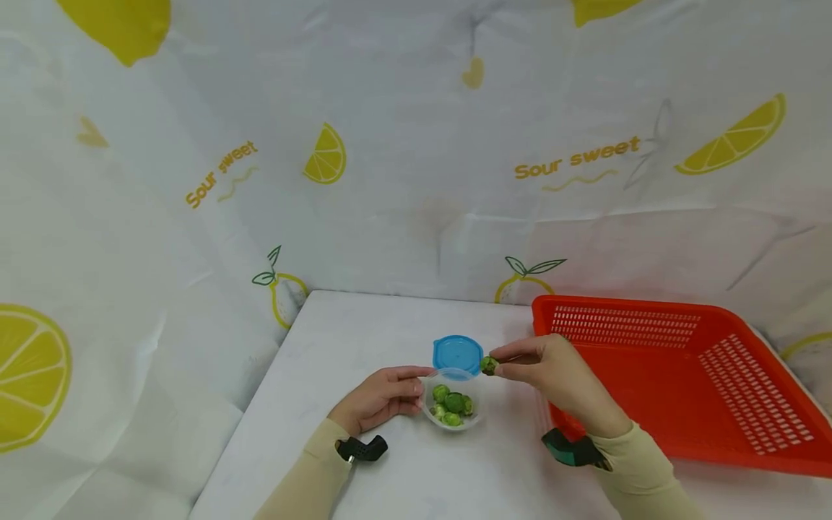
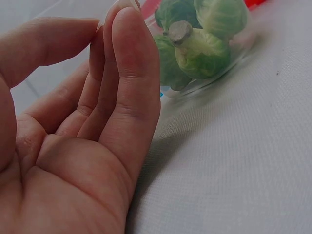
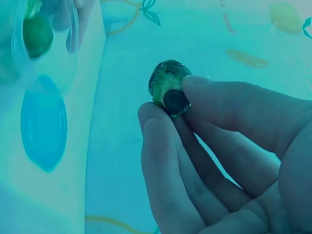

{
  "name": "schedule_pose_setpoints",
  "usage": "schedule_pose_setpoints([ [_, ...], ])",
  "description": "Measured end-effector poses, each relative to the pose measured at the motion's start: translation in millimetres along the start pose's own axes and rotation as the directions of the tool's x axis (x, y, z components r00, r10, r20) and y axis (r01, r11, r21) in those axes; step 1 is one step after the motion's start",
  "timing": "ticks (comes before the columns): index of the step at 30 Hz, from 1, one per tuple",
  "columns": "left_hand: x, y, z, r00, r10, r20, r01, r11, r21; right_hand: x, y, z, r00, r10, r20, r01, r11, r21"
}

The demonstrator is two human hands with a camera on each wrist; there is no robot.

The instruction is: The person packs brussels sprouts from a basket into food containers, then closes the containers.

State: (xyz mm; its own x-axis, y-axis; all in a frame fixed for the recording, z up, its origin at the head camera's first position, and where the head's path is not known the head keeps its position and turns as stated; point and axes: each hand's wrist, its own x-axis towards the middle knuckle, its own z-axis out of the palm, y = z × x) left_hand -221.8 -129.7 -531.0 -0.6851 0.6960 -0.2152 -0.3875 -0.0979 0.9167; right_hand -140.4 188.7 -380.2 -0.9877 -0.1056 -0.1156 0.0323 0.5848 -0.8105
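Note:
A clear plastic bowl (image 1: pixel 453 426) stands on the table with several Brussels sprouts (image 1: pixel 455 402) in it. My left hand (image 1: pixel 385 399) holds the bowl at its left rim, and in the left wrist view the fingers (image 2: pixel 134 83) curl up beside the wall, sprouts showing behind them. Between thumb and fingertips, my right hand (image 1: pixel 552 372) pinches a single Brussels sprout (image 1: pixel 490 365), just right of the bowl and above table height. Its dark cut stem end (image 3: pixel 176 102) faces the right wrist camera. Behind the bowl lies a round blue lid (image 1: pixel 458 352), partly overlapped by the bowl's rim.
A large red perforated basket (image 1: pixel 640 390) takes up the right side of the table, with my right forearm crossing its near left corner. A white cloth printed with lemons (image 1: pixel 416 144) hangs behind and to the left. The white tabletop (image 1: pixel 351 332) ends at the left edge.

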Motion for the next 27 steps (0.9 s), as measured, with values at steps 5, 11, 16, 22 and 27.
schedule_pose_setpoints([
  [5,0.8,0.8,-0.7,1.0,-0.011,-0.001,0.011,1.0,-0.013,5.5,-3,30,1.0,-0.009,0.017,0.007,0.996,0.088],
  [11,1.8,-0.5,-3.1,1.0,-0.006,0.007,0.006,1.0,-0.01,13.9,-1,55,1.0,-0.022,-0.012,0.023,0.991,0.135],
  [16,4.1,-1.8,-3.7,1.0,-0.004,0.012,0.004,1.0,-0.015,19.3,2,66,0.996,-0.02,-0.092,0.025,0.999,0.048],
  [22,3.1,0.1,-3.4,1.0,-0.004,0.019,0.004,1.0,-0.017,24.2,6,70,0.995,-0.005,-0.102,0.007,1.0,0.017],
  [27,1.9,-0.1,-3.2,1.0,-0.001,0.018,0.001,1.0,-0.02,26.7,9,73,0.995,-0.005,-0.096,0.006,1.0,0.019],
])
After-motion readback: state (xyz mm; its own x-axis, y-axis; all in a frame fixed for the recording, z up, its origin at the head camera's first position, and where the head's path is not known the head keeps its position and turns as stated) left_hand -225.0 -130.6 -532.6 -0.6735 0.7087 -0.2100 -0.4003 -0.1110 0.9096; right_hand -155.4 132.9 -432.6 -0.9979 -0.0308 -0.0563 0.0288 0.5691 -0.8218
